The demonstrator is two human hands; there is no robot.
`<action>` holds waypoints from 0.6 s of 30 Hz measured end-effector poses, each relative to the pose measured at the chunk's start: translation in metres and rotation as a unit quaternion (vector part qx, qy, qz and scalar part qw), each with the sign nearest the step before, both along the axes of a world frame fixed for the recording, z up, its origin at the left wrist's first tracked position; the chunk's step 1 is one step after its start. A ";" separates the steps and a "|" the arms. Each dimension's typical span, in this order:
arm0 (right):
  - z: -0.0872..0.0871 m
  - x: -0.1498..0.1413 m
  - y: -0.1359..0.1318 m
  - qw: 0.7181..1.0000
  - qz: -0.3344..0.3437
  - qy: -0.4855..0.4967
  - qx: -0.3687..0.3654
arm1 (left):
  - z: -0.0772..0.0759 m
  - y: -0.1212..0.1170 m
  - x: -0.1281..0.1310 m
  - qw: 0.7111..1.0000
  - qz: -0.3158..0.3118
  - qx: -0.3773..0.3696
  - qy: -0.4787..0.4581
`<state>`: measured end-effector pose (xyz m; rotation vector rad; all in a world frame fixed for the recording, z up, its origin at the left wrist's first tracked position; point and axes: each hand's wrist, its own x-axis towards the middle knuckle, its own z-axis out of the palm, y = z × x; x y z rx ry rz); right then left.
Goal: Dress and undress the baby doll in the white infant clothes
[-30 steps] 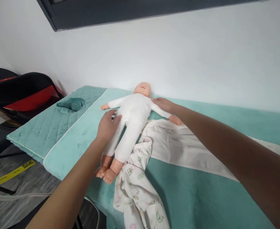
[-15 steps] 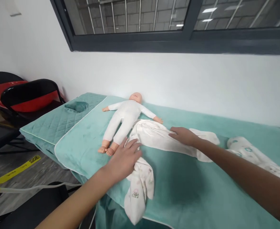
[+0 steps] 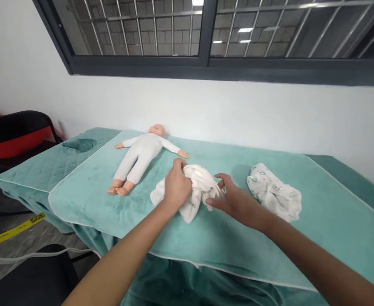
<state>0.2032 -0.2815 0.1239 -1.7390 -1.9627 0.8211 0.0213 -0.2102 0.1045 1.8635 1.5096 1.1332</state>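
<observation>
A baby doll (image 3: 144,151) in a white long-sleeved suit lies on its back on the green-covered bed (image 3: 237,250), arms spread. To the right of its feet sits a bunch of white baby clothes (image 3: 199,180), crumpled together, a faint print on part of it. My left hand (image 3: 178,185) is closed on the left side of this bunch. At its right edge is my right hand (image 3: 236,199), thumb and fingers apart around the cloth. Another baby garment (image 3: 274,193), white with green prints, lies crumpled beyond my right hand.
A quilted green cover (image 3: 43,165) with a round hole lies at the bed's left end. Black and red chairs (image 3: 21,136) stand at the left, a black seat (image 3: 30,280) at lower left. Behind the bed rises a white wall (image 3: 253,114) with a barred window (image 3: 155,32).
My hands moved from the doll to the stretched-out white garment and the printed one, and gathered them into one bunch. The view turned right, showing the other printed garment whole.
</observation>
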 end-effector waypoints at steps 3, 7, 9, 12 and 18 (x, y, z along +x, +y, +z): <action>-0.020 0.007 0.001 0.995 -0.001 0.096 0.029 | 0.006 -0.019 0.028 0.991 -0.060 0.010 -0.119; -0.032 -0.006 0.006 0.977 0.039 0.179 0.104 | 0.000 -0.038 0.022 0.964 -0.201 -0.001 -0.176; -0.036 -0.019 0.008 0.965 0.016 0.244 0.093 | -0.009 -0.042 0.006 0.947 -0.237 -0.059 -0.208; -0.041 -0.040 0.007 0.935 -0.047 0.349 0.025 | -0.025 -0.043 -0.014 0.930 -0.228 -0.125 -0.260; -0.031 -0.052 -0.006 0.886 0.196 0.385 -0.165 | -0.066 -0.073 -0.065 0.936 -0.088 -0.129 -0.314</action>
